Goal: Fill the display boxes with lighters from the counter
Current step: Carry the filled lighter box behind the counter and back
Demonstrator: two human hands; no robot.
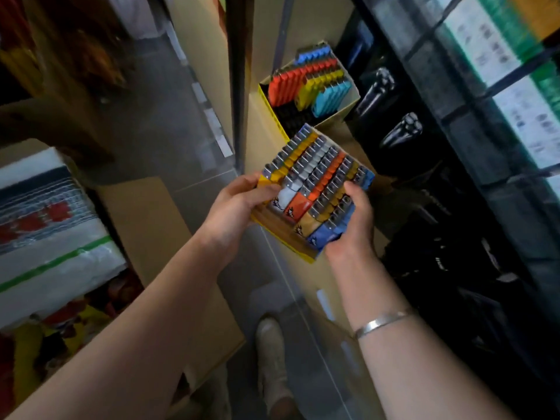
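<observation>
A yellow display box (285, 237) packed with rows of yellow, white, orange and blue lighters (321, 180) is held between both hands at the middle of the view. My left hand (239, 207) grips its left side, fingers over the front lighters. My right hand (351, 222) grips its right near corner. Farther back on the beige counter (306, 277) stands a second yellow display box (348, 101), partly filled with red, blue, yellow and light-blue lighters (315, 83); its front part shows empty black slots.
A glass counter front drops to the floor, where a shoe (272, 353) shows. Cardboard boxes (151, 225) and wrapped packs (45, 237) stand at the left. Dark shelving with black items (403, 131) and cigarette cartons (515, 86) fills the right.
</observation>
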